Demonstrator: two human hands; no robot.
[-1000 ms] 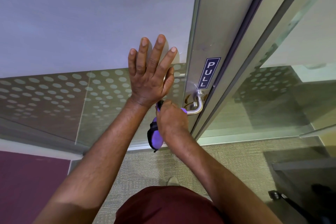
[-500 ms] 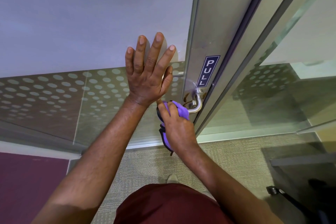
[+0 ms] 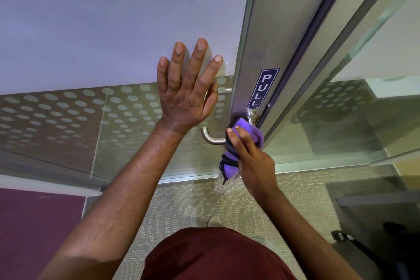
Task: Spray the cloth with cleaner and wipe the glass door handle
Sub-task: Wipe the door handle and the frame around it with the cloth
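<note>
Office interior, frosted-dot glass partition (image 3: 68, 116), PULL sign (image 3: 263, 88), grey carpet (image 3: 204, 202)

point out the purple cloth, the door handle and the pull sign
purple cloth (image 3: 250, 130): head view, upper fold by the fingertips
door handle (image 3: 210, 139): head view, bare curved end of the lever
pull sign (image 3: 262, 88): head view, middle of the label

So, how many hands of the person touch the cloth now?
1. The right hand grips the purple cloth at the door handle. The left hand lies flat on the glass, apart from the cloth.
</note>
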